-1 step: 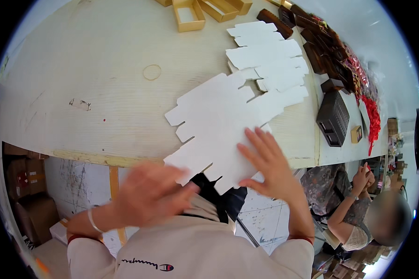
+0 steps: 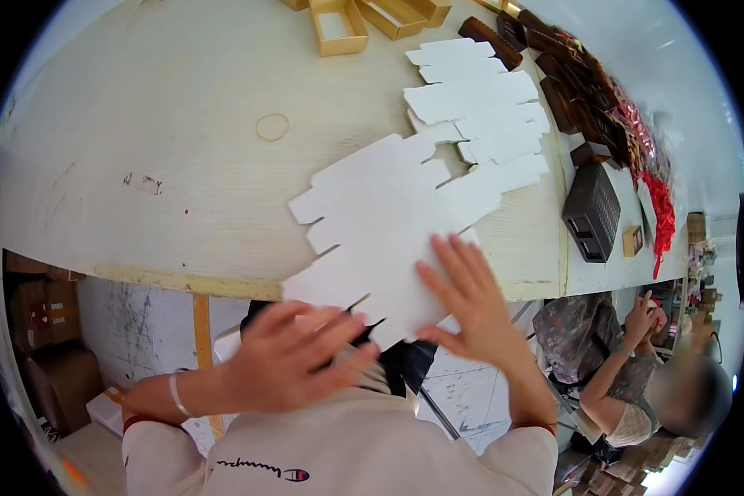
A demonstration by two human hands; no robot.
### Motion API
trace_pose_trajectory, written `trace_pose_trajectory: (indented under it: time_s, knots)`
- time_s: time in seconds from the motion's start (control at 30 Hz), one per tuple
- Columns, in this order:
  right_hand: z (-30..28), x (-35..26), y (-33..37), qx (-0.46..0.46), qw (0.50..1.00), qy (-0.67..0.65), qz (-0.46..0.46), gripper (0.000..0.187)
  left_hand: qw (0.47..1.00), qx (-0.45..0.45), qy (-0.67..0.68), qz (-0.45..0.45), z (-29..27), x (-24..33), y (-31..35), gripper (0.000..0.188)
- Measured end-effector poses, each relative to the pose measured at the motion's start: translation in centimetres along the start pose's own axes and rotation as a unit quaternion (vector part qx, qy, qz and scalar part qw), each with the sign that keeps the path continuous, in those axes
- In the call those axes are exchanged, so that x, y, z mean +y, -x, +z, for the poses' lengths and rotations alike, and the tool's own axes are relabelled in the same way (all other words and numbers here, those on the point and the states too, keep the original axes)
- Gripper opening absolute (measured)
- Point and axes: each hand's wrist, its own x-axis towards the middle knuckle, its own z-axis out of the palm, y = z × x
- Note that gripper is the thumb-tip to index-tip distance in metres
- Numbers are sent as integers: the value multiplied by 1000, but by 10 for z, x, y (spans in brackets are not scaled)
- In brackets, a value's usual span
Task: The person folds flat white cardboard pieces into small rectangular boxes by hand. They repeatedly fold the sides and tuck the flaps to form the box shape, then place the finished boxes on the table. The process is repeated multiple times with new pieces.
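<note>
A white flat cardboard box blank with slots and tabs along its edges lies on the table and sticks out over its near edge. The fingers of my right hand are stretched out flat on its right side. My left hand hovers at the blank's near left corner, fingers apart and somewhat blurred; whether it touches the card I cannot tell. Beyond, more white blanks overlap in a stack, partly covered by the near blank.
A thin rubber band lies on the pale table. Yellow open boxes stand at the far side. To the right are dark brown trays, a dark slotted box and red ribbon. Another person sits at right, hands raised.
The near blank has shifted slightly left and toward me, along with my right hand. My left hand has moved a little and its fingers show more clearly.
</note>
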Motion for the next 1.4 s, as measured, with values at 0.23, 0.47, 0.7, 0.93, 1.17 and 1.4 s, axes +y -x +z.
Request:
trace_pose_trajectory:
  time_s: [0.23,0.47,0.7,0.93,1.17,1.4]
  knots:
    - [32,-49,-37,62,990,-121,-23,69,996,-42,-71,-39,14,-31,11,35]
    - [34,-32,-38,133,988,-39,-74,47,998,10,-40,-57,-7,-55,27,30]
    - [44,-38,-49,178,975,-16,-135,39,998,34,-16,-51,-5,-50,27,30]
    - [32,-36,-68,173,975,-116,-76,24,978,76,76,-180,-2,-51,18,19]
    - [35,-39,-84,158,974,-160,31,21,948,57,16,-311,1,-51,-4,17]
    - [39,-36,-80,174,982,29,-62,27,971,78,-165,-156,11,-52,11,30]
